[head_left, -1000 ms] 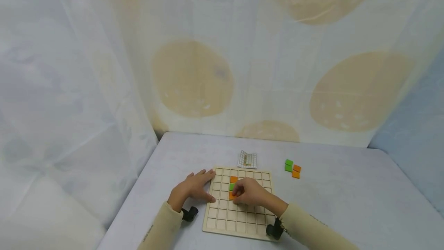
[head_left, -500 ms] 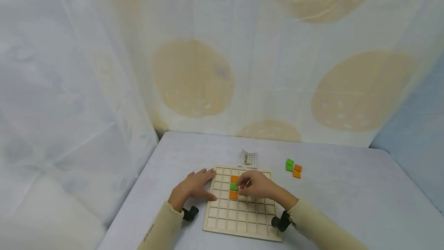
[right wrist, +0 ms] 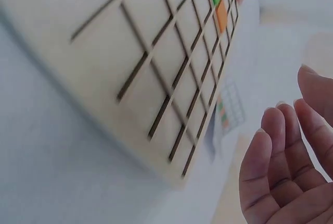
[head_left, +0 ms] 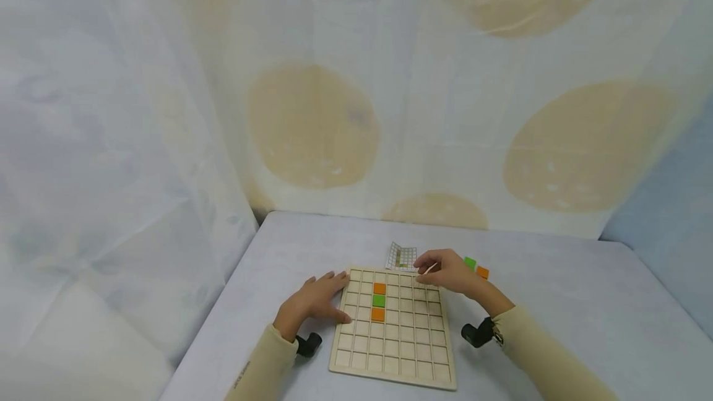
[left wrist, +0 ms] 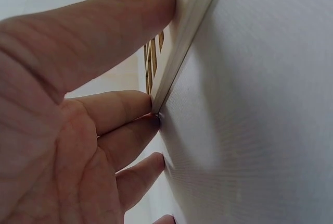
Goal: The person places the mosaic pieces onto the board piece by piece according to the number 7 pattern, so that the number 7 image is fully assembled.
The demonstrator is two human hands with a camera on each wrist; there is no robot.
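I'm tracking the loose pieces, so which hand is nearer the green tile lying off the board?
Right. The right hand hovers just beside the loose green tile, while the left hand rests against the board's far left edge.

Draped recording booth, cloth backdrop (head_left: pixel 312 110), covered table (head_left: pixel 557 302)

The board (head_left: pixel 393 327) is pale, matt wood with dark cut grid lines, the orange and green tiles (head_left: pixel 379 301) in it look smooth and matt, the table (head_left: pixel 557 302) wears a finely woven matt cloth, and the card (head_left: pixel 402 257) is thin printed paper.
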